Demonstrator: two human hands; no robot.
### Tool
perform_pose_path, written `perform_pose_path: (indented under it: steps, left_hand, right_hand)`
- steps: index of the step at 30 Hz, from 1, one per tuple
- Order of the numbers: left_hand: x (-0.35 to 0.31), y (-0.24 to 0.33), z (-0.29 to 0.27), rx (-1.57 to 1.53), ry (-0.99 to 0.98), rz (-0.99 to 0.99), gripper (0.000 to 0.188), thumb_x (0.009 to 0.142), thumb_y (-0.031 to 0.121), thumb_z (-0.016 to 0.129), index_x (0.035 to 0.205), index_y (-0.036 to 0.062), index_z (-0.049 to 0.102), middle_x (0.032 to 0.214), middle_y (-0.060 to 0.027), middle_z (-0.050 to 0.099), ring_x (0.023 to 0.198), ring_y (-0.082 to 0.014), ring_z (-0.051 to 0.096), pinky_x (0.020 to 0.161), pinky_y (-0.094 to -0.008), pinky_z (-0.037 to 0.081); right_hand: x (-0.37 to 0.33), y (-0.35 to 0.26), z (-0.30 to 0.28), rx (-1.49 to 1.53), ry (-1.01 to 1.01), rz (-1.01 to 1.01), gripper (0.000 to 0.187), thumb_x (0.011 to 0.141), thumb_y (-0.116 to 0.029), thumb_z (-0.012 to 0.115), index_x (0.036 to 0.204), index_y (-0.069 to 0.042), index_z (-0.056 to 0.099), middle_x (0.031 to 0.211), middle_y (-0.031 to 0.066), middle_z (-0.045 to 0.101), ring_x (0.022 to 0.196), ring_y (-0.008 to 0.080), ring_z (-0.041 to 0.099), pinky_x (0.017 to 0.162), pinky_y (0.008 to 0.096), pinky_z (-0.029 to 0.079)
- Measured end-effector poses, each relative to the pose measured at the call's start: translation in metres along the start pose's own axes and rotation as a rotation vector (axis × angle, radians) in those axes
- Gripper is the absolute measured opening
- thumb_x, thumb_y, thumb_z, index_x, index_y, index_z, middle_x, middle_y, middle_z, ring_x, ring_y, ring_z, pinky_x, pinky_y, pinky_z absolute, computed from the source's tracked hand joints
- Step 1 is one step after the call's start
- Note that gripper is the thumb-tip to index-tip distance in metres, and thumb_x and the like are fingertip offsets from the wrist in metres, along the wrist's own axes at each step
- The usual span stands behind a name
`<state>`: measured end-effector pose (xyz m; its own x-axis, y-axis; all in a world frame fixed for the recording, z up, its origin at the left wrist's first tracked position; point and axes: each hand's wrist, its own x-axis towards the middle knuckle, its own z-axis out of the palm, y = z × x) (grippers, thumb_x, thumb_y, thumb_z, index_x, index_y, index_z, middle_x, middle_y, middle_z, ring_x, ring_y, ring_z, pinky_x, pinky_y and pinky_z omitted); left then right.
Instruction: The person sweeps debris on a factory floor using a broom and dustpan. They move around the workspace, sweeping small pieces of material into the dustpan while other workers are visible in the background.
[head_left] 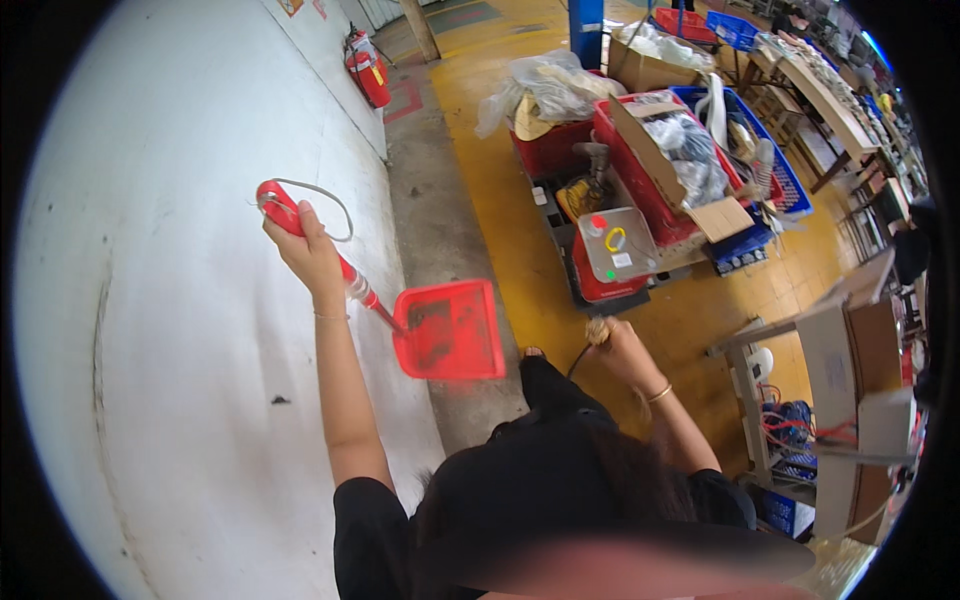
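My left hand (312, 258) is closed around the red upper handle of a long-handled dustpan (478, 325), beside the white wall. A grey cord loops from the handle's top. The red pan has dark smudges inside and hangs over or rests on the grey floor strip; I cannot tell which. On the other side, my right hand (625, 355) is closed around a thin dark stick with a tan, knobby end (598, 330). The stick's lower part is hidden behind my body and arm.
A white wall (200, 350) runs along my left, with a red fire extinguisher (370, 78) farther ahead. Ahead right stand loaded red crates (610, 130) and a blue crate (790, 185). At right are a white-framed table (745, 380) and cables (785, 425).
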<state>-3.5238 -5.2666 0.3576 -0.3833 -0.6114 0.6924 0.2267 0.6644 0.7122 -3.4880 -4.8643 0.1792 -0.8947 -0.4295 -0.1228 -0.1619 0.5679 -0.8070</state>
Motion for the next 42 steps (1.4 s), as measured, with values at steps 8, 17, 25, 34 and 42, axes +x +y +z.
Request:
perform_pose_path:
  steps: [8, 17, 25, 34, 42]
  left_hand:
    - [0.174, -0.113, 0.099, 0.033, -0.154, 0.031, 0.036, 0.078, 0.021, 0.065, 0.099, 0.0001, 0.043, 0.088, -0.008, 0.053, 0.075, -0.0128, 0.053, 0.068, -0.0247, 0.045]
    - [0.324, -0.316, 0.251, 0.385, -0.373, -0.081, 0.054, 0.07, 0.032, 0.07, 0.1, -0.0086, 0.054, 0.091, -0.0194, 0.058, 0.086, -0.0274, 0.057, 0.077, -0.0335, 0.045]
    - [0.428, -0.466, 0.416, 0.411, -0.689, -0.122, 0.046, 0.067, 0.028, 0.069, 0.094, -0.0064, 0.054, 0.083, -0.0195, 0.06, 0.076, -0.0303, 0.058, 0.072, -0.0367, 0.044]
    - [0.551, -0.625, 0.582, 0.384, -0.682, -0.147, 0.03, 0.068, 0.023, 0.069, 0.075, -0.0014, 0.053, 0.064, -0.0129, 0.057, 0.053, -0.0232, 0.054, 0.051, -0.0348, 0.046]
    - [0.698, -0.695, 0.718, 0.323, -0.601, -0.225, 0.028, 0.07, 0.021, 0.069, 0.073, 0.0009, 0.05, 0.062, -0.0077, 0.053, 0.048, -0.0166, 0.05, 0.038, -0.0284, 0.047]
  right_hand:
    - [0.114, 0.126, 0.056, 0.154, -0.176, 0.404, 0.033, 0.074, -0.016, 0.063, 0.104, -0.007, 0.053, 0.087, 0.008, 0.06, 0.082, 0.0275, 0.057, 0.07, 0.0375, 0.046]
    - [0.248, 0.074, 0.071, 0.903, -0.058, 1.254, 0.017, 0.076, -0.02, 0.057, 0.082, -0.003, 0.057, 0.072, 0.0069, 0.058, 0.065, 0.0209, 0.056, 0.056, 0.0303, 0.044]
    - [0.337, 0.009, 0.188, 0.294, -0.174, 1.307, 0.015, 0.077, -0.013, 0.05, 0.075, -0.001, 0.059, 0.073, 0.0122, 0.06, 0.061, 0.0238, 0.057, 0.054, 0.0357, 0.046]
    - [0.597, 0.125, 0.282, 1.046, -0.168, 1.626, 0.018, 0.079, -0.008, 0.04, 0.069, 0.0, 0.053, 0.065, 0.0168, 0.055, 0.051, 0.0261, 0.053, 0.049, 0.0397, 0.046]
    - [0.895, 0.073, 0.145, 1.36, 0.143, 1.801, 0.023, 0.084, -0.022, 0.041, 0.071, -0.006, 0.052, 0.059, 0.013, 0.049, 0.045, 0.0246, 0.046, 0.045, 0.0391, 0.04]
